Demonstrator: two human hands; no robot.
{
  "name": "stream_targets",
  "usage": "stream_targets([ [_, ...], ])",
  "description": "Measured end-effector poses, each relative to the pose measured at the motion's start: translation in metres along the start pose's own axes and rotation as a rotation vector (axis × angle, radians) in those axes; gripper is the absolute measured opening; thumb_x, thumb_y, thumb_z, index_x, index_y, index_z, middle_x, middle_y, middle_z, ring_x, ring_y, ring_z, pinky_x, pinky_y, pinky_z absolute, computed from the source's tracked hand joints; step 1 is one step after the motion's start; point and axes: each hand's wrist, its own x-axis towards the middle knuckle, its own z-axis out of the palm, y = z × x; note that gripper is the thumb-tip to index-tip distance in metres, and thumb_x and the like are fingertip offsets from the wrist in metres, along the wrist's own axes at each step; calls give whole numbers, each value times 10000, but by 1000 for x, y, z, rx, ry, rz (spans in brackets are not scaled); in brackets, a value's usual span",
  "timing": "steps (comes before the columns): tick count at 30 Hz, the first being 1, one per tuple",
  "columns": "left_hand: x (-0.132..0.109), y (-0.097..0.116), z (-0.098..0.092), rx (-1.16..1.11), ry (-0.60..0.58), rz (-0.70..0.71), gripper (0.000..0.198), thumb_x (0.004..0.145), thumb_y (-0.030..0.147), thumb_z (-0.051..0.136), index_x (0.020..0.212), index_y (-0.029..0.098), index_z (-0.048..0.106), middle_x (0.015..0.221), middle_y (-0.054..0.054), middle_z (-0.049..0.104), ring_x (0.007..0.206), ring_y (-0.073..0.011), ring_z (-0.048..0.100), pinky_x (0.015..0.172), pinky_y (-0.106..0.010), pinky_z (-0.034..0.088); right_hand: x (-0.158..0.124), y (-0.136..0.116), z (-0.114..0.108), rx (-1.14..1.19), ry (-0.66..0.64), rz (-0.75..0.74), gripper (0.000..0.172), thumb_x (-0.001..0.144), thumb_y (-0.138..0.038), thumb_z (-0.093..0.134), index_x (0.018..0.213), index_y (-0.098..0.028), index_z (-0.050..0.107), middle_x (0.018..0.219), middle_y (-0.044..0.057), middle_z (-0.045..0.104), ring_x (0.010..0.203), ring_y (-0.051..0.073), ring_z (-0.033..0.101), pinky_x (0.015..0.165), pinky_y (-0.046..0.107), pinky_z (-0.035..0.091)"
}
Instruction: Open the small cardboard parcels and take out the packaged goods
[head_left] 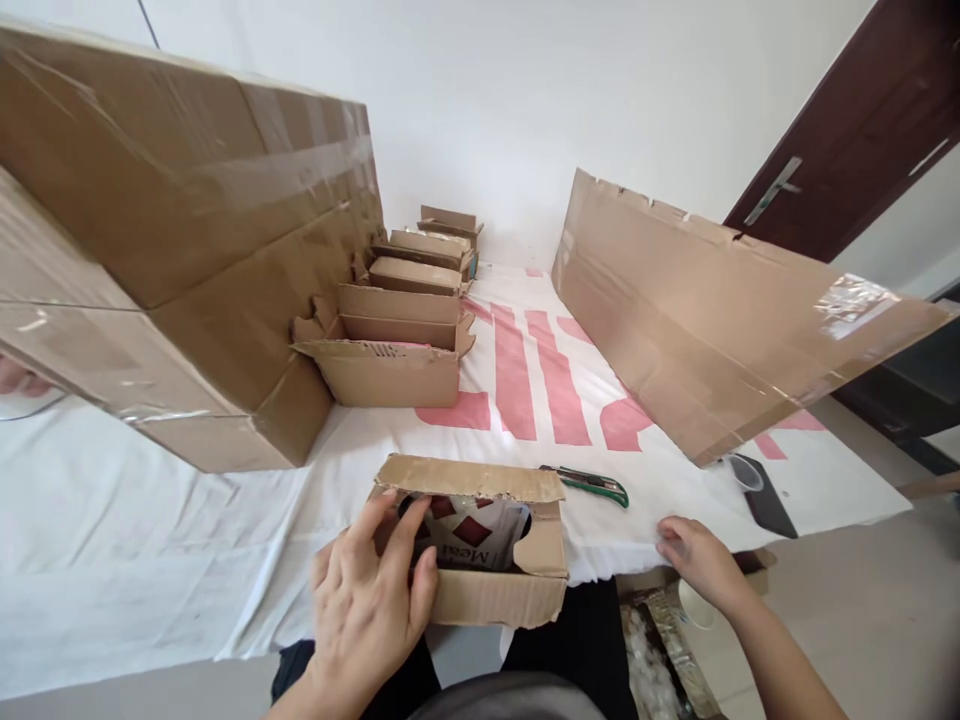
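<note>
A small open cardboard box (495, 597) sits at the near edge of the table, tilted toward me. Inside it lies a packet (480, 535) with dark red diamond shapes and the printed word "Meal", upside down to me. My left hand (375, 580) grips the box's left end, the thumb at the near wall and the fingertips reaching into the opening. My right hand (697, 560) is apart from the box, by the table edge to the right, its fingers loosely curled and nothing visible in them. Behind the box's right corner lies a green utility knife (592, 483).
Several open cardboard boxes (394, 380) stand in a row beside a stack of large taped cartons (225, 230) on the left. An upright cardboard panel (697, 310) stands at right. Near it are a tape roll (745, 472) and a dark flat object (769, 505). A box of packing material (660, 650) sits below.
</note>
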Motion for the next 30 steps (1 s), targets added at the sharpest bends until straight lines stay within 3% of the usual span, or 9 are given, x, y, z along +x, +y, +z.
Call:
stream_targets([
  [3,3,-2,-7,-46,-61,27,292,925,272,475,1163,164,605,1146,-169,564,983,-310,602,840,-446,432,6,-7,-5,-25,-3,7,214,751,-384,616,904,-250,683,877,60,756,874,298,695,794,441,522],
  [7,20,-17,-26,-219,-237,132,231,936,341,516,1058,193,645,1031,-99,652,941,-265,635,799,-393,475,18,-33,-14,-23,193,-137,237,841,-426,568,916,-234,684,946,93,750,940,326,680,844,509,499],
  [10,43,-34,-35,-349,-387,237,257,942,347,515,1120,214,644,1129,-86,682,1026,-248,646,879,-379,504,24,-71,-25,105,310,-344,179,905,-376,561,938,-234,665,914,77,738,876,277,684,788,446,529],
  [13,61,-48,-29,-350,-481,251,391,906,359,566,1275,233,594,1406,-114,556,1274,-316,528,1045,-496,433,25,-120,-43,223,364,-548,99,921,-262,587,1004,-243,637,939,67,717,914,251,664,805,413,526],
  [16,68,-54,-14,-361,-591,192,618,839,433,651,1405,245,488,1568,-120,359,1437,-359,321,1123,-577,337,25,-169,-61,315,311,-766,151,951,-269,553,1087,-232,609,998,82,705,970,247,645,845,411,519],
  [20,62,-52,-4,-406,-648,108,684,816,463,671,1422,221,467,1571,-116,356,1446,-340,311,1143,-536,348,30,-216,-67,271,98,-987,488,970,-585,392,1139,-188,619,1133,118,692,1180,294,562,1023,489,430],
  [24,55,-49,-12,-352,-631,49,595,821,450,666,1362,238,536,1582,-106,334,1444,-362,306,1146,-544,346,39,-229,-57,161,-11,-1003,673,912,-727,263,1103,-208,646,1155,99,692,1303,324,465,1141,579,244],
  [27,53,-46,-16,-316,-626,25,513,846,458,636,1309,246,573,1588,-113,315,1449,-369,289,1137,-561,349,43,-224,-55,81,2,-962,525,936,-662,363,1115,-247,629,1148,78,687,1301,324,469,1118,595,256],
  [30,54,-43,-17,-295,-628,11,494,849,474,629,1284,244,581,1589,-127,306,1458,-377,262,1124,-585,352,46,-214,-58,70,135,-937,341,951,-524,506,1089,-227,599,1180,88,671,1278,317,483,1084,546,327],
])
